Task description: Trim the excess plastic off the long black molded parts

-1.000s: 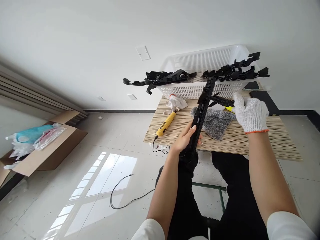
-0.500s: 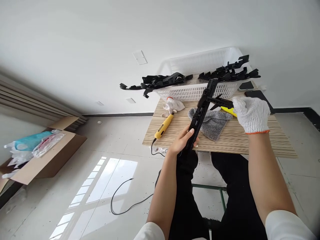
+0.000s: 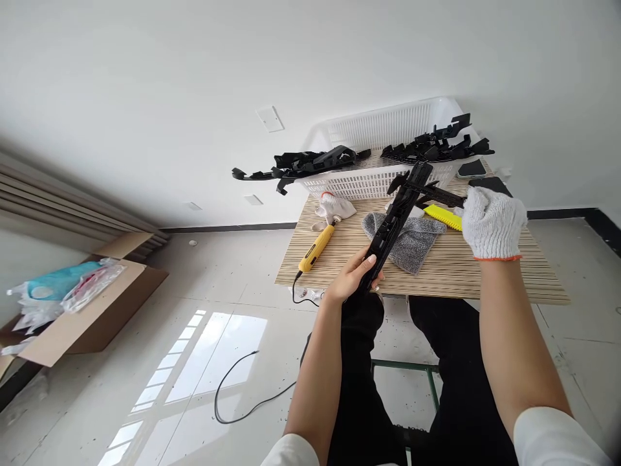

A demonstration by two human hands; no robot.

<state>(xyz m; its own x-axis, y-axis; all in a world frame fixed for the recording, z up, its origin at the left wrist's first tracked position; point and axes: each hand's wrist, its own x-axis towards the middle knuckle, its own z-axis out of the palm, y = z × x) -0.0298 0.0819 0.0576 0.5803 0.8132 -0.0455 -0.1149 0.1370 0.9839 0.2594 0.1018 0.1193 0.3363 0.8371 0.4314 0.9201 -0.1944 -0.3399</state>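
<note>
My bare left hand (image 3: pixel 354 277) is closed around the lower end of a long black plastic strip (image 3: pixel 387 236), held tilted above the table edge. My right hand (image 3: pixel 495 223), in a white knit glove with an orange cuff, is closed on the end of a black bar with pointed prongs, which looks like a caliper (image 3: pixel 444 195). The caliper lies across the strip near its upper end, a hooked jaw showing on the strip's left side. Whether the jaws press on the strip cannot be made out. Behind the strip lies a grey cloth (image 3: pixel 412 243).
A white plastic basket (image 3: pixel 359 186) bears several black plastic parts (image 3: pixel 315 162). On the wooden table (image 3: pixel 466 278) lie a yellow corded tool (image 3: pixel 316 249), a glove (image 3: pixel 336 207), a yellow object (image 3: pixel 444 217) and a phone (image 3: pixel 471 169). An open cardboard box (image 3: pixel 87 317) and a cable (image 3: pixel 233 421) are at left.
The strip has leaned further right. My right hand has moved slightly right and down, and the caliper now crosses nearer the strip's upper end. More of the yellow object shows.
</note>
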